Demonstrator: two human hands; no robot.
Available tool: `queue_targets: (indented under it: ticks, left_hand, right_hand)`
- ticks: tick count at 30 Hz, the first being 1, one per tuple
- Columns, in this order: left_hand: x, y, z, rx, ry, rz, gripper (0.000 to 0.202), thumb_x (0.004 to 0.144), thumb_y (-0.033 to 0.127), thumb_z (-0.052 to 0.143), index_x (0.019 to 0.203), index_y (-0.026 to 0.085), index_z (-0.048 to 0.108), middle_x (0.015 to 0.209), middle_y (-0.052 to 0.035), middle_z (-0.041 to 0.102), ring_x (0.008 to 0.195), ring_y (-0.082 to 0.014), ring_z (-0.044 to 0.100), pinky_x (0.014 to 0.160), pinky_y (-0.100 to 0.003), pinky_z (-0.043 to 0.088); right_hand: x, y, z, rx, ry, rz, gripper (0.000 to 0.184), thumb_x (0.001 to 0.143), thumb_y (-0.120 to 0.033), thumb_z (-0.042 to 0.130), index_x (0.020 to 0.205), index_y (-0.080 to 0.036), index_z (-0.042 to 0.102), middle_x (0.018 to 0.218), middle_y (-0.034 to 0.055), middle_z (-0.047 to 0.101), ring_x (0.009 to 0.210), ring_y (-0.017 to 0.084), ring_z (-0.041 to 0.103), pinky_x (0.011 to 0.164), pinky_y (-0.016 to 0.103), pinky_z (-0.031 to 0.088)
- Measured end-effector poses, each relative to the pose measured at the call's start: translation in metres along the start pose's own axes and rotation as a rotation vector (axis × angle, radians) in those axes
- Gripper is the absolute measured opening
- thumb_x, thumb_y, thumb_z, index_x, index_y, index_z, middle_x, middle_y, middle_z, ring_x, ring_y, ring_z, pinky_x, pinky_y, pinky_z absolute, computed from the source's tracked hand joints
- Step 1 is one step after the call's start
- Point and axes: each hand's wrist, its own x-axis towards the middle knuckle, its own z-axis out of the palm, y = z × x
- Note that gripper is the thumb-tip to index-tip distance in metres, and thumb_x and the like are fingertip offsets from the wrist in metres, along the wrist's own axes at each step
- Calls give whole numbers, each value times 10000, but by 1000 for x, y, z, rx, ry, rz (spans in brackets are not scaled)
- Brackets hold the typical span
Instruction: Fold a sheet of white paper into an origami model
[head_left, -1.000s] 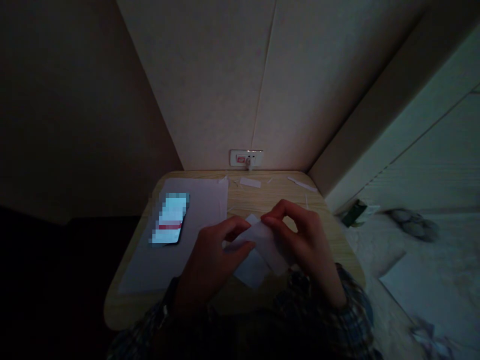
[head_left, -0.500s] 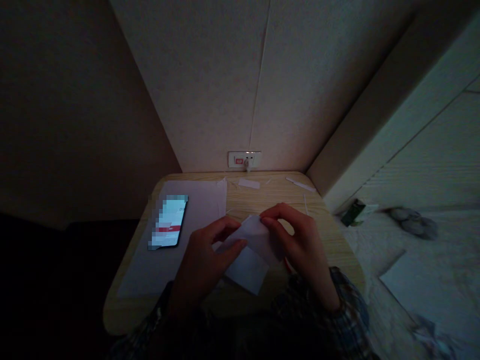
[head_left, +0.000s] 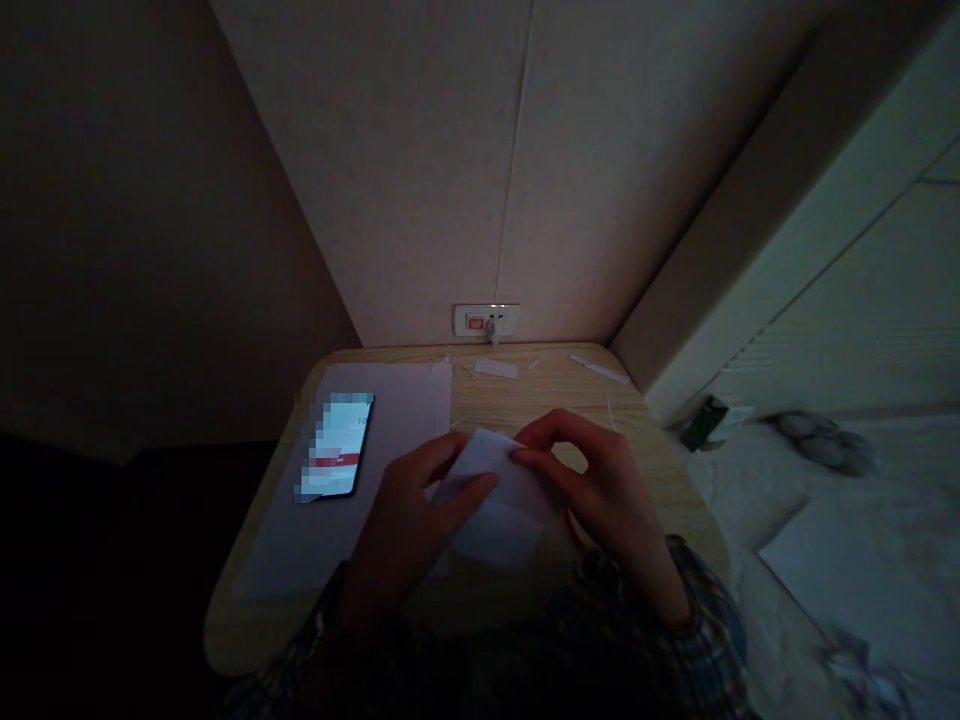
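Note:
A folded piece of white paper (head_left: 499,510) is held between my two hands above the wooden table (head_left: 525,400). My left hand (head_left: 420,510) pinches its left side, thumb on top and fingers behind. At its upper right edge, the thumb and fingertips of my right hand (head_left: 585,470) close on the paper. A red curved thing (head_left: 576,530), partly hidden, lies by my right wrist; I cannot make out its kind. Left of my left hand, a lit phone (head_left: 337,445) rests on a large white sheet (head_left: 405,400).
Paper strips lie along the table's back, among them a short strip (head_left: 496,368) and a long strip (head_left: 598,369). A wall socket (head_left: 486,320) with a plug sits behind. Down to the right are a white sheet (head_left: 847,570), a grey bundle (head_left: 821,442) and a green box (head_left: 705,422).
The paper has turned a little in my hands, and its upper part now stands higher between them. My right fingertips have shifted slightly left along its edge.

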Motion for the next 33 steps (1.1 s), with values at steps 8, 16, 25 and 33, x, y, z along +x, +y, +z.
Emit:
queue_targets:
  ticks: [8,16,25,33]
  left_hand:
    - [1,2,2,3,39,19,77,748,259,737,733,199,692,693,9,716,691,-202,681,636,-281,533]
    - [0,6,8,5,146,106,121,786,198,704,669,223,683,685,38,689,689,-160,624,687,-261,486]
    - [-6,12,10,-154,247,35,176,738,210,711,593,227,613,630,46,643,670,-163,620,641,-257,482]
    - [-9,15,1,-187,448,53,147,695,195,727,580,236,644,582,67,598,610,-133,552,597,-248,429]
  right_hand:
    - [-2,-1,-2,-5,-11,-24,178,859,-259,694,695,-207,648,666,3,670,639,159,622,615,259,507]
    - [-2,-5,2,20,1,-26,136,854,-246,694,732,-205,650,692,-1,662,661,159,615,619,264,485]
    - [1,-15,-3,67,-40,-80,128,832,-193,647,713,-213,605,703,-4,646,683,151,608,654,259,491]
    - [3,2,-31,57,-53,-64,106,836,-208,675,741,-215,630,720,-13,663,703,157,621,687,274,490]
